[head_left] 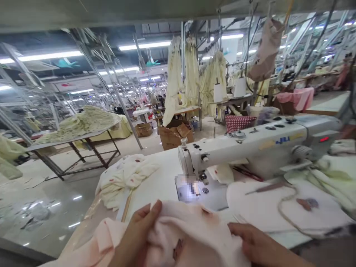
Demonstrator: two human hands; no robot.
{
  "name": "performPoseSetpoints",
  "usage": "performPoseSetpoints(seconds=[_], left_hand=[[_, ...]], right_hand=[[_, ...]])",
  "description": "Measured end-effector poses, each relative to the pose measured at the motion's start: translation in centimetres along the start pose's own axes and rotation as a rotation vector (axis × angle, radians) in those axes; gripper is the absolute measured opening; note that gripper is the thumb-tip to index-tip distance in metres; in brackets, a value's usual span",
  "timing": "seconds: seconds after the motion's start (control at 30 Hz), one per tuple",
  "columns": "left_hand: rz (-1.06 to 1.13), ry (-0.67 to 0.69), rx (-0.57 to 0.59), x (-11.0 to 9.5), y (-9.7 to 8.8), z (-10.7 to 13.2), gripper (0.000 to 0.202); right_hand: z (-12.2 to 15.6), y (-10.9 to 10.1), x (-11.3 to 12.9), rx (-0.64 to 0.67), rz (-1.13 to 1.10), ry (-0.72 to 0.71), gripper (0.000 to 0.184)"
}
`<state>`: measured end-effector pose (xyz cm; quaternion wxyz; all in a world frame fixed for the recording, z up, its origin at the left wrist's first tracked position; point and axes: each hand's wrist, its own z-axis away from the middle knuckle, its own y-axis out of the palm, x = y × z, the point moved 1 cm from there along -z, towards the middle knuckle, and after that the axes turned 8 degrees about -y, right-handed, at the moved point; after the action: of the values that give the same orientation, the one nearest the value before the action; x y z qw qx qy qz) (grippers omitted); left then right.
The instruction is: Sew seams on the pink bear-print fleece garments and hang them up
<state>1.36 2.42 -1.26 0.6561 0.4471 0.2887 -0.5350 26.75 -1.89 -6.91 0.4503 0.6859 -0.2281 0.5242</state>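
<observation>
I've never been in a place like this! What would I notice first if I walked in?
Probably the big white sewing machine stretching across the table on the right. Just in front of it, at the bottom, the left hand grips a soft pink cloth while the right hand rests on it. Further back, pale yellow garments hang in rows from overhead rails.

Blurred blue lettering on sewing machine (267,142)
</observation>
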Motion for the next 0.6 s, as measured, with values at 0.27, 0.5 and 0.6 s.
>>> performPoseSetpoints(seconds=[0.27, 0.5, 0.6], left_hand=[[-0.183, 0.015, -0.069, -1.4, -0.4, 1.7, 0.040], [-0.380, 0.220, -0.188, -1.5, -0.3, 1.4, 0.067], [-0.423, 0.304, -0.169, -1.2, -0.3, 2.0, 0.051]], right_hand=[[-0.1, 0.5, -0.3, -0.447, 0.111, -0.226, 0.043], [-0.6, -0.5, 0.6, -0.641, 0.362, -0.535, 0.025], [-0.1, -0.6, 1.4, -0.544, 0.663, -0.563, 0.014]])
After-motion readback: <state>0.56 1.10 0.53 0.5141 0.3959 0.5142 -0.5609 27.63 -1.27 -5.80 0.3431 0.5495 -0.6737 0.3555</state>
